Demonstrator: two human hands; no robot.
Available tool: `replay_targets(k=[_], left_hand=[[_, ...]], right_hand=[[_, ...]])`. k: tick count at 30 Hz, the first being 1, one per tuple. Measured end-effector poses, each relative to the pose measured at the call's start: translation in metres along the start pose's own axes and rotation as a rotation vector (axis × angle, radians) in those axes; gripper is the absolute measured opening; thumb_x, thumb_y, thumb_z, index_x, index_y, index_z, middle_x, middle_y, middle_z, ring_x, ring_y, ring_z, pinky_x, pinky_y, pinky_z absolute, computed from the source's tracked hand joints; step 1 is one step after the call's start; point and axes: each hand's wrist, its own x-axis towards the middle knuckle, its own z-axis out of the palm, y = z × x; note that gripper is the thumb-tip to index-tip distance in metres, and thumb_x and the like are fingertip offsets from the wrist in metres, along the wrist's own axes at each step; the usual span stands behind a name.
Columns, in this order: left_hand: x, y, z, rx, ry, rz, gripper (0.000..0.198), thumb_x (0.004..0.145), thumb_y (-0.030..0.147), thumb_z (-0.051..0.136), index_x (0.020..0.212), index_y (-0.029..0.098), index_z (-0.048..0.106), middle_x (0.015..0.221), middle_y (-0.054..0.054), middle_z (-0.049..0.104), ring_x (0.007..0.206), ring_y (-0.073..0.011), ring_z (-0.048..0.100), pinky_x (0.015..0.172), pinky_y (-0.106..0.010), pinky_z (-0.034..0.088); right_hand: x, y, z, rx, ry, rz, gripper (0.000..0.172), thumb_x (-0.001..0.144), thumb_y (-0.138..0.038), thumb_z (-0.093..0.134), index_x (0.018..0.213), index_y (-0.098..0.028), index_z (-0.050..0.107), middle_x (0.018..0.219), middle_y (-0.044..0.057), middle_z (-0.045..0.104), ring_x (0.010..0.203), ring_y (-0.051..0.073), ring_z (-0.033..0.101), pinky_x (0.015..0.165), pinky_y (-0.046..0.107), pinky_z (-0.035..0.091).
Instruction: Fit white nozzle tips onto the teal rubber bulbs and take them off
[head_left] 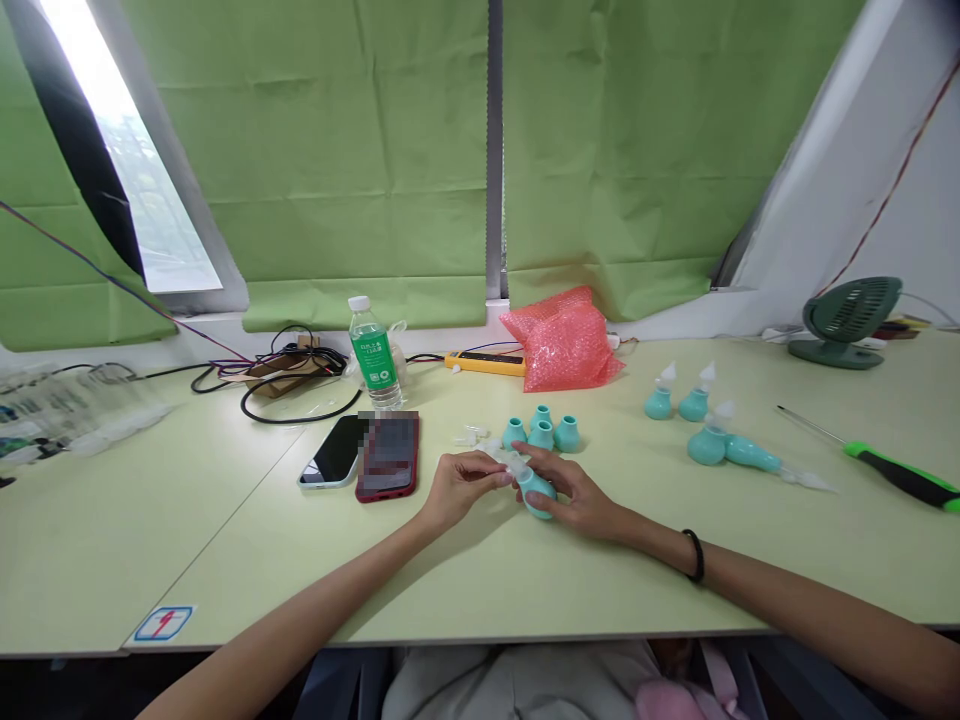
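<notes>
My right hand point(574, 495) is closed around a teal squeeze bulb point(538, 497), which it holds tilted just above the table. At the bulb's mouth sits a clear plastic nozzle point(516, 463), and the fingers of my left hand point(461, 487) pinch at its side. Just behind my hands several teal bulbs without nozzles point(541, 433) stand in a cluster. Small clear plastic parts point(472, 436) lie left of them. To the right, two bulbs with pointed nozzles stand upright, one being this bulb point(658, 402). Two more fitted bulbs are in front, one lying down point(752, 454).
A red phone point(388, 470) and a pale-cased phone point(330, 455) lie on the left, with a water bottle point(375, 360) behind. Pink bubble wrap point(570, 345) and a yellow power strip point(486, 363) are at the back. A screwdriver point(892, 470) and a green fan point(847, 320) are right.
</notes>
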Motion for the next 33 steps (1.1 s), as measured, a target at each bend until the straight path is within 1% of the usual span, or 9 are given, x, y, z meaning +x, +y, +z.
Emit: replay_targets(k=[3, 7, 10, 13, 17, 19, 22, 27, 33], left_hand=[[-0.0004, 0.0012, -0.0013, -0.010, -0.021, 0.010, 0.020, 0.064, 0.029, 0.060, 0.073, 0.013, 0.066, 0.073, -0.007, 0.062, 0.066, -0.0150, 0.054, 0.061, -0.024, 0.041], [0.0006, 0.0024, -0.0018, -0.025, -0.031, -0.003, 0.019, 0.064, 0.028, 0.060, 0.072, 0.012, 0.066, 0.070, -0.007, 0.062, 0.063, -0.0138, 0.053, 0.059, -0.023, 0.041], [0.0014, 0.0026, -0.0002, -0.022, -0.013, -0.042, 0.020, 0.064, 0.029, 0.059, 0.072, 0.011, 0.066, 0.066, -0.006, 0.061, 0.058, -0.0123, 0.051, 0.055, -0.022, 0.040], [0.0011, 0.0027, 0.0019, -0.014, 0.026, -0.091, 0.022, 0.065, 0.031, 0.058, 0.072, 0.011, 0.065, 0.067, -0.006, 0.062, 0.057, -0.0124, 0.051, 0.056, -0.023, 0.041], [-0.0006, 0.0052, 0.0039, -0.046, 0.055, -0.162, 0.023, 0.062, 0.032, 0.060, 0.070, 0.011, 0.066, 0.067, -0.007, 0.063, 0.057, -0.0126, 0.050, 0.057, -0.023, 0.041], [-0.0017, 0.0073, 0.0048, -0.078, 0.065, -0.195, 0.023, 0.061, 0.033, 0.061, 0.068, 0.011, 0.066, 0.065, -0.006, 0.062, 0.054, -0.0118, 0.049, 0.056, -0.024, 0.041], [-0.0031, 0.0094, 0.0059, -0.140, 0.073, -0.231, 0.024, 0.060, 0.034, 0.061, 0.066, 0.011, 0.066, 0.063, -0.006, 0.061, 0.052, -0.0105, 0.047, 0.055, -0.024, 0.041], [-0.0042, 0.0056, 0.0064, -0.247, 0.059, -0.255, 0.024, 0.060, 0.032, 0.062, 0.067, 0.010, 0.066, 0.063, -0.006, 0.060, 0.053, -0.0093, 0.046, 0.053, -0.022, 0.040], [-0.0046, 0.0032, 0.0065, -0.330, 0.045, -0.306, 0.025, 0.058, 0.031, 0.064, 0.068, 0.008, 0.065, 0.063, -0.006, 0.058, 0.053, -0.0086, 0.045, 0.053, -0.022, 0.040]], right_hand=[[0.0007, 0.0019, -0.0012, 0.049, -0.035, -0.019, 0.047, 0.078, -0.027, 0.045, 0.121, -0.022, 0.028, 0.095, 0.006, 0.049, 0.080, 0.014, 0.051, 0.074, 0.030, 0.041], [0.0006, 0.0030, -0.0022, 0.139, -0.069, -0.013, 0.048, 0.078, -0.027, 0.044, 0.122, -0.020, 0.026, 0.089, 0.005, 0.050, 0.076, 0.013, 0.051, 0.073, 0.030, 0.041], [-0.0001, 0.0036, -0.0012, 0.147, -0.058, 0.016, 0.049, 0.078, -0.028, 0.045, 0.123, -0.019, 0.025, 0.090, 0.005, 0.050, 0.078, 0.012, 0.051, 0.074, 0.030, 0.041], [-0.0004, 0.0041, 0.0014, 0.082, 0.004, 0.033, 0.050, 0.078, -0.029, 0.045, 0.123, -0.020, 0.024, 0.091, 0.005, 0.050, 0.079, 0.013, 0.050, 0.073, 0.029, 0.042], [-0.0002, 0.0041, 0.0037, -0.094, 0.090, 0.028, 0.050, 0.077, -0.028, 0.046, 0.122, -0.020, 0.028, 0.090, 0.005, 0.051, 0.082, 0.014, 0.048, 0.074, 0.030, 0.041], [-0.0002, 0.0041, 0.0037, -0.144, 0.089, 0.024, 0.050, 0.076, -0.027, 0.046, 0.122, -0.020, 0.028, 0.091, 0.005, 0.050, 0.082, 0.014, 0.048, 0.074, 0.030, 0.041], [-0.0005, 0.0039, 0.0032, -0.156, 0.073, 0.013, 0.050, 0.076, -0.028, 0.046, 0.122, -0.020, 0.028, 0.091, 0.004, 0.051, 0.078, 0.013, 0.049, 0.072, 0.029, 0.043], [-0.0012, 0.0010, 0.0034, -0.096, 0.055, 0.039, 0.050, 0.076, -0.029, 0.046, 0.122, -0.021, 0.028, 0.085, 0.004, 0.051, 0.076, 0.013, 0.050, 0.069, 0.028, 0.044], [-0.0016, -0.0013, 0.0055, 0.062, 0.014, 0.096, 0.050, 0.077, -0.030, 0.046, 0.122, -0.022, 0.025, 0.082, 0.003, 0.048, 0.073, 0.011, 0.051, 0.069, 0.027, 0.044]])
